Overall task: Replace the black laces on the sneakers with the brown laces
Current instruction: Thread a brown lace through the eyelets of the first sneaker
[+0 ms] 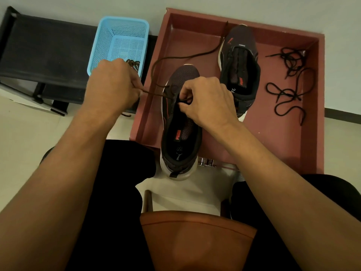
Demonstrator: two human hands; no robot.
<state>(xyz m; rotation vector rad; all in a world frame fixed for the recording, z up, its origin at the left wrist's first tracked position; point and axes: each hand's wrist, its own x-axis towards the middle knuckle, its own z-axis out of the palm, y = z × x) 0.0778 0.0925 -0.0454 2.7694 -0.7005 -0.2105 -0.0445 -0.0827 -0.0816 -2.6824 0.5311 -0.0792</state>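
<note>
Brown cord lace (154,93), pinched in the grip of left hand (111,85) and right hand (209,102), is entering the front eyelets of the dark mesh sneaker (181,137); next probably needs both ends pulled even.

Near sneaker (180,151) insole, just below the right fingers (184,89): red "PUMA", then pale "SL" (rest unreadable) and a cat logo. Far sneaker (242,61), right of those fingers: white "FO" on the collar, rest hidden.

Tray (195,36): one.
Basket (117,26): one.
Sneakers: two, one (180,122) at tray's near edge, one (240,63) farther back.
Black laces: two (293,59) (283,94), by tray's right edge.
Brown laces: two (175,57) (134,64), one in basket.
Hands: two (113,85) (207,98).
</note>
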